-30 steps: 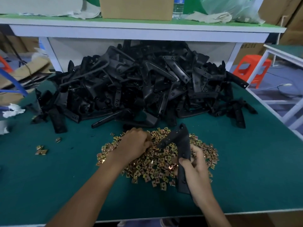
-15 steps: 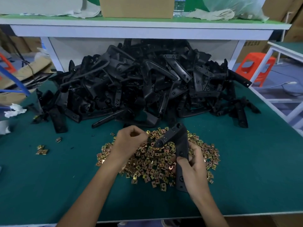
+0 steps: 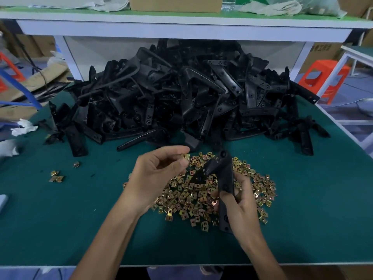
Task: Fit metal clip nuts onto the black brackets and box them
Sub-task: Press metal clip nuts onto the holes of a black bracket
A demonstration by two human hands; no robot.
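My right hand (image 3: 241, 201) grips a black angled bracket (image 3: 221, 174) by its long arm, holding it upright over a heap of brass-coloured clip nuts (image 3: 193, 197) on the green table. My left hand (image 3: 155, 176) is raised above the left side of the heap and pinches one clip nut (image 3: 185, 156) between thumb and fingertips, a little left of the bracket's upper bend. A big pile of black brackets (image 3: 181, 98) fills the back of the table. No box for finished parts is in view.
A few stray clip nuts (image 3: 57, 176) lie at the left on the green table (image 3: 312, 209). A white shelf (image 3: 181, 27) overhangs the bracket pile, carrying a cardboard box (image 3: 175, 4). An orange stool (image 3: 323, 79) stands off the right edge.
My left hand has lifted off the nut heap, turned palm up and now pinches a single clip nut. The right hand raised the bracket slightly.
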